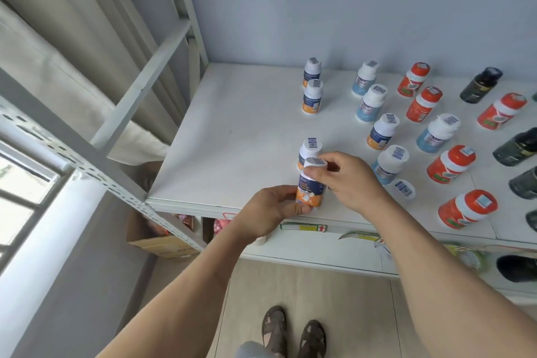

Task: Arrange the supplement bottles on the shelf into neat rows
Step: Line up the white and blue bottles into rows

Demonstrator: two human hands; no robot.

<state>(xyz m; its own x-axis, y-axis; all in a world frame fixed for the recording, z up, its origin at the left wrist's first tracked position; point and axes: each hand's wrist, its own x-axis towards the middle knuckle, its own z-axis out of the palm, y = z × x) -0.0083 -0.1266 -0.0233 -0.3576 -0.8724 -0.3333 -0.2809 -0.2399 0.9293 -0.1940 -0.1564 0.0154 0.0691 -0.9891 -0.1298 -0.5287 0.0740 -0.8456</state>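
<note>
An orange-and-navy labelled bottle (310, 187) with a white cap stands at the front edge of the white shelf (232, 136). My left hand (270, 212) grips its base and my right hand (348, 180) pinches its cap. A matching bottle (309, 150) stands just behind it, and two more (312, 96) stand further back in the same line. To the right stand light-blue bottles (372, 102), another orange-and-navy one (383, 131), red-capped bottles (422, 103) and dark bottles (481, 84), spread loosely.
The shelf's left half is bare white board up to the metal upright (191, 17). A lower shelf (319, 253) shows beneath, with cardboard boxes (162, 241) at the left. A curtain and a window lie left. My sandalled feet (293, 331) stand on the floor below.
</note>
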